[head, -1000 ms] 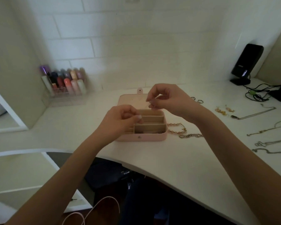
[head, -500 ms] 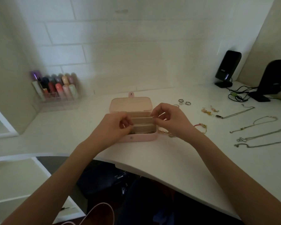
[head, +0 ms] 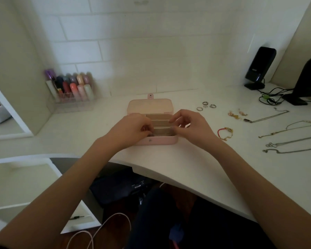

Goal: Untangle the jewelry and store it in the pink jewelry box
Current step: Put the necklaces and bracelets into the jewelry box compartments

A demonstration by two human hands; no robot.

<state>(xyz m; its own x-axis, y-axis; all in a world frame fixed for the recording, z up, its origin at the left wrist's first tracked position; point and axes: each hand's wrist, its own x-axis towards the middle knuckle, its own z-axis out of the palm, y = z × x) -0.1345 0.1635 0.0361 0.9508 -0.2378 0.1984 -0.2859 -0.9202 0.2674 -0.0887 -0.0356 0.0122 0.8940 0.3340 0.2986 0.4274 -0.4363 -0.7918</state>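
A piece, too small to see, is prob. being lowered into the pink jewelry box point(head: 156, 141) by both hands point(head: 133, 131) point(head: 190, 128), fingers curled together w/ grip unclear, while rings point(head: 206, 106), bracelet point(head: 225, 133) & necklaces point(head: 285, 141) at 3 o'clock on the surface point(head: 187, 164) are still being left unstored.

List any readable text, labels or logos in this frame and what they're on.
None can be read.
Black speaker: small pale mark on its front, too blurred to read.
Second black device at the right edge: faint mark, unreadable.
Dark item under the desk: small white label, too small to read.

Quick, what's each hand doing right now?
Left hand: fingers curled over the box; what it holds cannot be told.
Right hand: the same.
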